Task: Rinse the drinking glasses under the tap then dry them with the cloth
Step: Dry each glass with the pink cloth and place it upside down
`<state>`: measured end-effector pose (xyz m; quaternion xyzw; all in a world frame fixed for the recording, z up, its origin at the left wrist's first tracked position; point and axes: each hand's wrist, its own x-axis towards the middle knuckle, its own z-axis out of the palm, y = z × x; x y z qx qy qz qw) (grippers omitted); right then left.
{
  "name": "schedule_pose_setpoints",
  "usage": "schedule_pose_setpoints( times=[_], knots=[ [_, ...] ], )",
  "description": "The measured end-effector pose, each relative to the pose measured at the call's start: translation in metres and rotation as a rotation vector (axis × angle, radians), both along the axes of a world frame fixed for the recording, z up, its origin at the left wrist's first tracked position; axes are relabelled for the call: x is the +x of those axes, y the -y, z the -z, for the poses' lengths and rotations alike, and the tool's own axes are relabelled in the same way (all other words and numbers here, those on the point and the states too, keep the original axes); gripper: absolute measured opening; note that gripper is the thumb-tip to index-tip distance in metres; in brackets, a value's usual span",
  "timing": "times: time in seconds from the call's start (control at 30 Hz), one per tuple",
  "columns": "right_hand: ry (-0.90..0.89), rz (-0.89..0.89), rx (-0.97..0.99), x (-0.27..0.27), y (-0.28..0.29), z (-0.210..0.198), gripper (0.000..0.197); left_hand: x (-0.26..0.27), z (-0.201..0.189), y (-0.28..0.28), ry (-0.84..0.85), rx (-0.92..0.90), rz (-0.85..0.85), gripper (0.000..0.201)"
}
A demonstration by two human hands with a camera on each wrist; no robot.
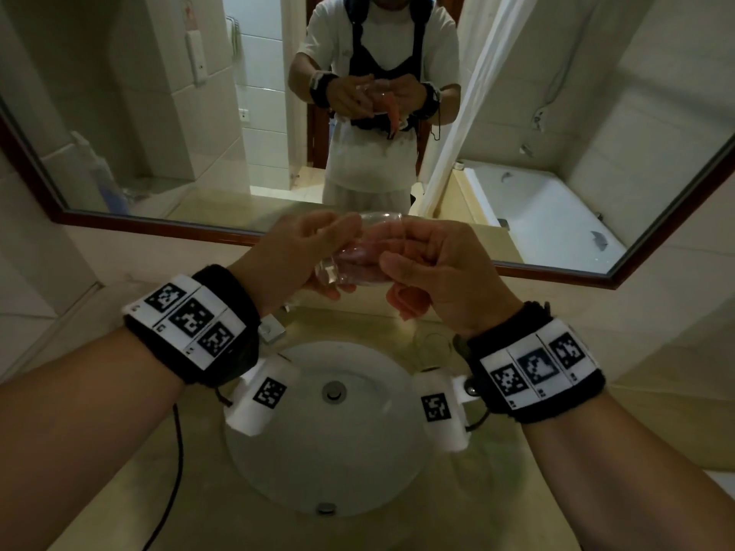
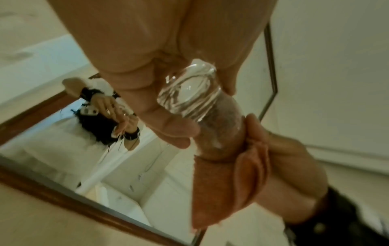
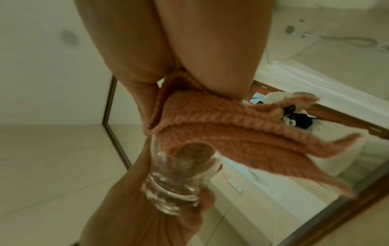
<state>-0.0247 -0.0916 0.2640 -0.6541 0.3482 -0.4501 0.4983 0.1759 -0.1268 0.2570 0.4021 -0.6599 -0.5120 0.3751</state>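
- Left hand (image 1: 302, 252): gripping the drinking glass (image 1: 350, 256) by its thick base end, thumb and fingers (image 2: 168, 126) curling round the clear foot. Judged role: the anchor. It is doing best by keeping its hold low on the base, off the wall that is being wiped, and turning the piece a little at a time.
- Drinking glass: being held nearly on its side, between both hands, in the air above the basin (image 1: 278, 471) and in front of the mirror (image 1: 159, 133). Smooth and probably wet, so a firm hold is advisable.
- Cloth (image 3: 242, 133): pink, ribbed, one part pushed into the mouth of the glass and showing through the clear wall, the rest trailing loose below the right hand. Judged step: drying the inside. The wad is serving best when it is reaching the bottom corner and being twisted against the wall, not just dabbed.
- Right hand (image 1: 433, 264): clenching round the cloth at the rim of the glass, fingers bunching the fabric. Advice: it should be pressing outward gently, because hard sideways force on a thin rim is risky.
- Second glass (image 1: 431, 347): apparently standing on the counter to the right of the basin, faint and partly hidden by the right wrist; whether it is rinsed or dried cannot be told.
- Tap (image 1: 272, 332): largely covered by the left wristband; no water is seen running.
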Motion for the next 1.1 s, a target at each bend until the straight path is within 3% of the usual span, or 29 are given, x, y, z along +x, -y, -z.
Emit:
schedule_pose_setpoints(
  times=[0.07,0.17,0.27,0.33,0.47,0.5,0.57,0.63,0.73,0.8,0.87,0.93,1.0,1.07,1.1],
  knots=[
    [0.074,-0.054,0.075,-0.003,0.001,0.003,0.03,0.001,0.001,-0.001,0.107,-0.268,0.0,0.035],
    [0.174,-0.057,0.186,-0.007,0.002,0.007,0.034,0.002,0.006,-0.003,0.232,-0.636,-0.011,0.06],
    [0.237,-0.033,0.207,-0.007,0.003,0.008,0.027,0.0,0.009,-0.005,0.262,-0.793,-0.004,0.068],
    [0.218,-0.017,0.148,-0.008,0.001,0.007,0.024,-0.001,0.005,-0.006,0.167,-0.632,-0.007,0.071],
    [0.165,-0.035,0.014,-0.009,-0.003,0.005,0.032,-0.005,-0.008,-0.011,-0.052,0.057,0.027,0.061],
    [0.142,-0.035,-0.011,-0.009,-0.005,0.004,0.029,-0.006,-0.01,-0.013,-0.061,0.134,0.034,0.061],
    [0.109,-0.026,-0.019,-0.01,-0.006,0.003,0.026,-0.009,-0.012,-0.015,-0.057,0.119,0.017,0.058],
    [0.12,-0.013,0.021,-0.016,-0.007,0.004,0.036,-0.012,-0.01,-0.017,-0.036,0.007,0.013,0.052],
    [0.173,-0.033,0.143,-0.022,-0.008,0.003,0.055,-0.012,-0.002,-0.016,0.16,-0.406,0.006,0.057],
    [0.214,-0.002,0.236,-0.026,-0.008,0.003,0.057,-0.013,0.002,-0.016,0.273,-0.677,0.006,0.065],
    [0.263,0.032,0.272,-0.028,-0.008,0.003,0.054,-0.013,0.005,-0.016,0.292,-0.805,0.02,0.068],
    [0.259,0.044,0.208,-0.025,-0.011,0.001,0.04,-0.015,0.005,-0.015,0.221,-0.687,0.027,0.074],
    [0.21,0.031,0.131,-0.023,-0.013,0.001,0.027,-0.02,0.0,-0.018,0.085,-0.33,0.063,0.083],
    [0.157,-0.005,0.099,-0.022,-0.014,-0.001,0.024,-0.023,-0.005,-0.021,-0.007,0.049,0.062,0.074],
    [0.125,-0.011,0.083,-0.022,-0.013,0.0,0.025,-0.023,-0.009,-0.022,0.001,0.145,0.046,0.068]
  ],
)
